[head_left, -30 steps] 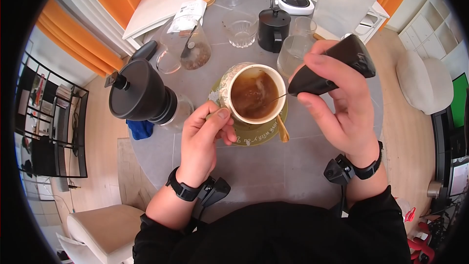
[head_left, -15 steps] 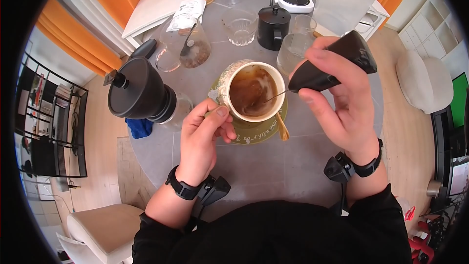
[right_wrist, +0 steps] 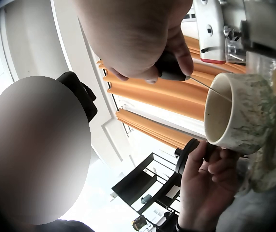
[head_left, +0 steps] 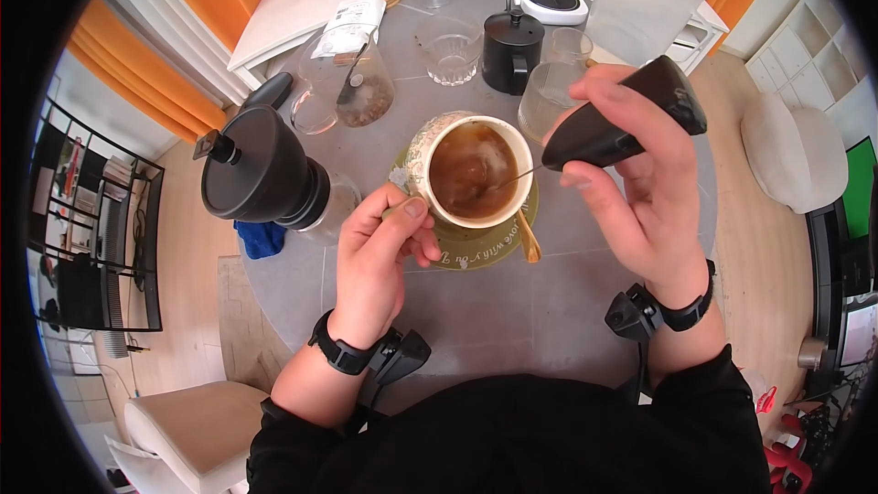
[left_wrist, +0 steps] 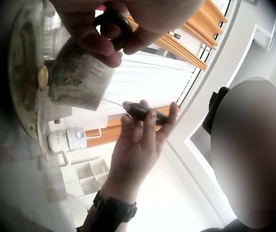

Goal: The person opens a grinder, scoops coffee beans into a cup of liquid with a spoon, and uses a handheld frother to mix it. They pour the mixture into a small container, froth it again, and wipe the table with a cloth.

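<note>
Right hand [head_left: 645,192] is curled around the black handle of a frother [head_left: 613,137], which is gripped between the thumb and fingers. Its thin metal wand [head_left: 521,177] is angled over the rim of a patterned cream cup [head_left: 418,157], and its tip is dipped into the brown liquid [head_left: 468,160], which is streaked with paler swirls. By the left hand [head_left: 377,252] the cup's handle is pinched between thumb and fingers. The cup is held above a green saucer [head_left: 471,253] marked with white lettering; whether its base is touching the saucer cannot be told. A gold spoon [head_left: 530,242] is set at the saucer's near right edge, with its handle pointed toward the person.

To the left, a black grinder [head_left: 261,165] is seen, and a blue cloth [head_left: 262,240] is partly hidden beneath it. Beyond the cup, a clear glass [head_left: 449,53] and a black lidded pot [head_left: 513,53] are placed side by side on the grey table [head_left: 485,325].
</note>
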Tool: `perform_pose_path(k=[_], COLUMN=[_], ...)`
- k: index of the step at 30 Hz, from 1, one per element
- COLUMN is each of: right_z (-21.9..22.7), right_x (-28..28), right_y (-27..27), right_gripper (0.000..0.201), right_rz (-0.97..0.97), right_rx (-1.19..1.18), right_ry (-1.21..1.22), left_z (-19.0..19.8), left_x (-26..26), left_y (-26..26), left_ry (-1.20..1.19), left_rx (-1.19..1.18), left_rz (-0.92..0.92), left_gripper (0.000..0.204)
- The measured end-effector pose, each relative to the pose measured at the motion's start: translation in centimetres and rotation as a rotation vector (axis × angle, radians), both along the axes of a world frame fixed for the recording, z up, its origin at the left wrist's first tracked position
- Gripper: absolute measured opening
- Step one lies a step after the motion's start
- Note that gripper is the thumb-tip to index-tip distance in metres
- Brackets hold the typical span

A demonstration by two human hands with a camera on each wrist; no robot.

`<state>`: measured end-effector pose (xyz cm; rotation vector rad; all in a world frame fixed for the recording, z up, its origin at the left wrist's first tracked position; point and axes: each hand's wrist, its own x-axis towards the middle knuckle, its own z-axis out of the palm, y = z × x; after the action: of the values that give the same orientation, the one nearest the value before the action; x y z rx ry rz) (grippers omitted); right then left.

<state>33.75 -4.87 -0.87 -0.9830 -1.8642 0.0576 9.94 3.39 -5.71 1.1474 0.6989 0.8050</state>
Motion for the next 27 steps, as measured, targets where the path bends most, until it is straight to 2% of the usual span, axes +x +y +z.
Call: perform_pose_path(k=[13, 20, 22, 24, 27], right_z=[-0.01, -0.01, 0.00, 0.05, -0.24], right_x=[-0.01, -0.10, -0.20, -0.55, -0.56], right_y=[-0.01, -0.03, -0.06, -0.18, 0.21], right_gripper=[0.060, 0.049, 0.046, 0.038, 0.032], right_rz=[0.006, -0.014, -0.030, -0.030, 0.027], right_rx=[-0.023, -0.039, -0.023, -0.083, -0.044], right_ry=[-0.030, -0.051, -0.074, 0.023, 0.073], left_z=[0.01, -0.07, -0.22, -0.19, -0.13], left_x=[-0.07, -0.22, -0.40, -0.39, -0.27], left_y=[0.02, 0.15, 0.30, 0.30, 0.20], left_ry=[0.004, 0.003, -0.081, -0.083, -0.048], left_rx=[-0.006, 0.002, -0.034, -0.034, -0.017], left_rz=[0.005, 0.002, -0.018, -0.015, -0.002], left_gripper=[0.020, 0.020, 0.016, 0.016, 0.018])
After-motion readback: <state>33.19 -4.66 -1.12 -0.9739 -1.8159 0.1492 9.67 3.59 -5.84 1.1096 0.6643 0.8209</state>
